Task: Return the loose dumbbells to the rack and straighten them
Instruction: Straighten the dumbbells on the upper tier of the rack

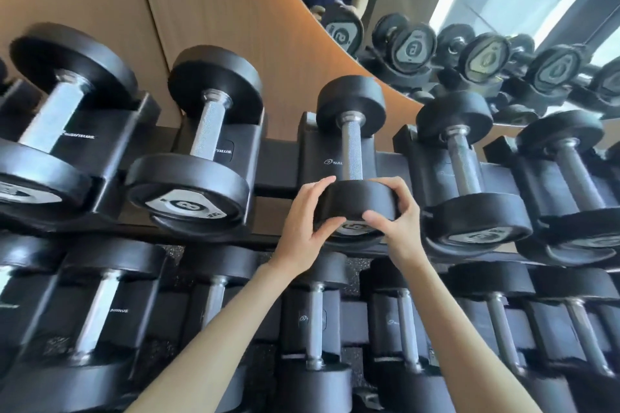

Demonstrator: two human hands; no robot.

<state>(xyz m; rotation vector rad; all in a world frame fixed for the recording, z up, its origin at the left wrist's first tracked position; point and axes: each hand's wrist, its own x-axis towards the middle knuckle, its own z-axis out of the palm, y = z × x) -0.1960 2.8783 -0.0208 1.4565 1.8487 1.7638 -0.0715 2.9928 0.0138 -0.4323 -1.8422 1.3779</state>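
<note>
Gripping with curled fingers (322,183) of the left hand (303,221) at the 9 o'clock edge of the near head of a small dumbbell (351,151), thumb against the numbered face; matching that at the 3 o'clock edge with the right hand (399,221), fingers over the rim, thumb on the face. Lying with knurled handle pointing to 12 o'clock, far head toward the wooden wall panel (218,10), over a cradle on the top tier of the rack (278,161), near frame centre; hard to tell whether fully seated. Sitting at 9 o'clock of it: a large dumbbell (57,111) at the frame's edge, then a dumbbell marked 8 (204,131), both cradled. Sitting at 3 o'clock: two more dumbbells (466,161), side by side in cradles. Running along 6 o'clock under both forearms, a lower tier of dumbbells (315,322). Showing at 1 o'clock, a mirror (503,3) with the row reflected.
</note>
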